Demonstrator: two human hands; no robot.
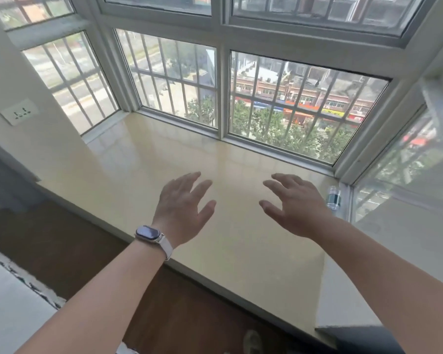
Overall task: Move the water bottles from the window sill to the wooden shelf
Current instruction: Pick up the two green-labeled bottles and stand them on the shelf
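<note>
Over window sill (128, 159): both hands out, palms down, holding nothing
L hand (182, 208) w/ wristband (150, 234), fingers spread, relaxed; R hand (296, 209) same; water bottle (333, 199) standing in sill's right corner, near R hand, untouched

water bottle (333, 200): blurred, label unreadable | pale shape (251, 339): blurred, unidentifiable

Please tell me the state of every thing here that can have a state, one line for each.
left hand, open, fingers spread, holds nothing, over the window sill.
right hand, open, fingers spread, holds nothing.
water bottle, standing in the sill's right corner, untouched.
wall socket, nothing plugged in.
wristband, worn on the left wrist.
</note>
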